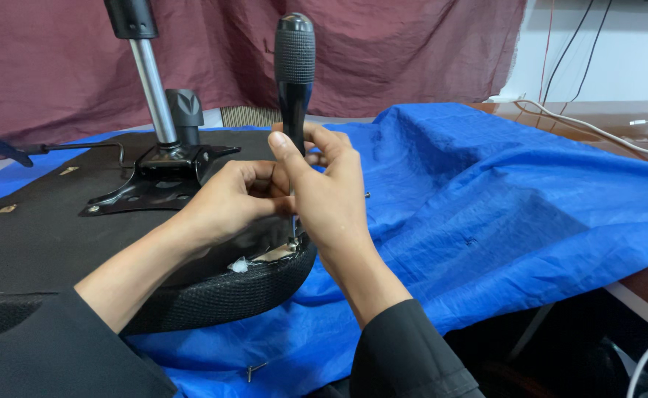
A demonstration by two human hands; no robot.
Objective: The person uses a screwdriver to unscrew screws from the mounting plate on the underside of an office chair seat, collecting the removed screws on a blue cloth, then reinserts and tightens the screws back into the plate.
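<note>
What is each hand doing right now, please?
Left hand: closed, fingers pinched at the screwdriver shaft by the seat edge.
Right hand: closed around the screwdriver's lower handle.

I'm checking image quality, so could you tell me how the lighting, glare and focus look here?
Head view: soft, even light; faint sheen on the screwdriver handle and metal post; both hands, left hand and right hand, sharp; far-right cables slightly soft; shadow under the seat edge.

No packages, labels, signs, screens visible.
</note>
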